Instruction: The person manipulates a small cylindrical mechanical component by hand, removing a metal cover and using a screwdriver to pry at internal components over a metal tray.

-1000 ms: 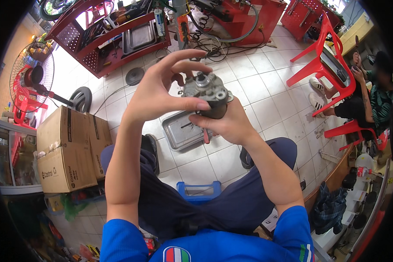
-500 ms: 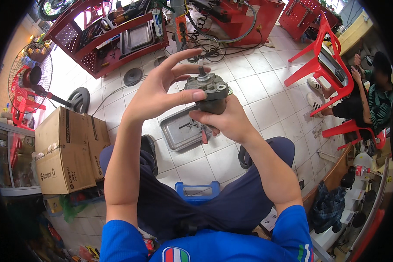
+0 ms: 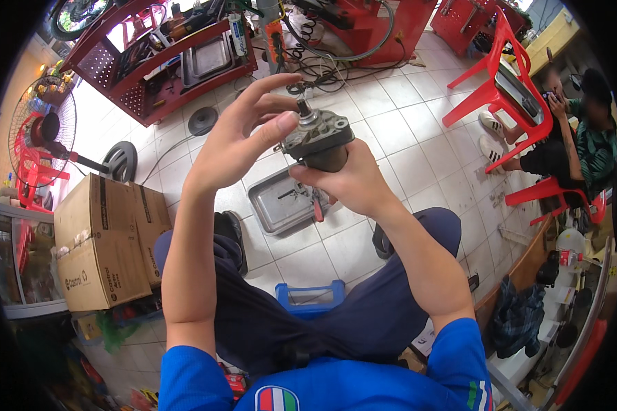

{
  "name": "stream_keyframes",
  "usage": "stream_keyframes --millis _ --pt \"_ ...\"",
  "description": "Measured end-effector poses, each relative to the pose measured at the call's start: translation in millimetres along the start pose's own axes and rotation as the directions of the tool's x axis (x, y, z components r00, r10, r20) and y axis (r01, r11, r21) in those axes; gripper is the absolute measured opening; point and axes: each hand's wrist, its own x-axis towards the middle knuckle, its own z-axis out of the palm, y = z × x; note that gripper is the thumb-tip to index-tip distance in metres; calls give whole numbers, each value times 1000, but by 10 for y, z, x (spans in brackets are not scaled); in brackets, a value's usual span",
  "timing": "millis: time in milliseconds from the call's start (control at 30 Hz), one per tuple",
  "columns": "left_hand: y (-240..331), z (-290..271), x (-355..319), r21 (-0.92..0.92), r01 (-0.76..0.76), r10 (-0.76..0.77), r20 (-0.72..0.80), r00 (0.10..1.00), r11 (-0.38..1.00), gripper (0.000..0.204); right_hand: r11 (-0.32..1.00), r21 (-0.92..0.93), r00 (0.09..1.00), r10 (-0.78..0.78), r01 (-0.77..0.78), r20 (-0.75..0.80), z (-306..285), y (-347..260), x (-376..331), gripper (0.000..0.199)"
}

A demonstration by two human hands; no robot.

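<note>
- Centrally in the head view, which looks down past bare forearms, a grey metal part (image 3: 319, 142) resembling a small motor is held in the air beyond the knees. A short shaft (image 3: 304, 110) sticks up from its flange, leaning a little left.
- The right hand (image 3: 355, 183) grasps the part's dark, rounded body from below and the right, thumb across the near side. That hold appears to carry the weight and leave the flange and shaft exposed on top.
- The left hand (image 3: 234, 149) curves around the shaft side, fingers spread and thumb tip beside the shaft. I cannot tell whether it pinches the shaft or merely surrounds it; perhaps it is placed there to steady or feel that end.
- Below, on pale floor tiles, sits a metal tray (image 3: 279, 214) holding small dark pieces (image 3: 292, 194). A red-handled tool (image 3: 318, 208) shows at its right side, partly behind the right hand. The tray probably sits between the feet to keep loose pieces within reach.
- Nearer, a blue plastic frame (image 3: 310, 288) shows between the knees.
- At left stand cardboard boxes (image 3: 103, 243) and a fan (image 3: 46, 130); ahead, a red tool cart (image 3: 199, 94).
- At right, another person (image 3: 588, 137) sits behind a red chair (image 3: 480, 101), well apart from the working hands.
</note>
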Motion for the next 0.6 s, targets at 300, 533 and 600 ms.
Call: stream_keyframes --millis 300,533,600 --pt "61 -47 -32 31 -7 7 -15 1000 1000 65 994 -29 994 108 -108 -13 -63 -83 9 37" --pt "27 -41 -17 -18 -64 62 -68 996 998 66 973 -67 975 219 -221 -27 -110 -144 24 45" --pt "-2 6 -4 64 -104 110 -91 990 992 72 984 -88 987 151 -155 -45 -91 -96 23 46"
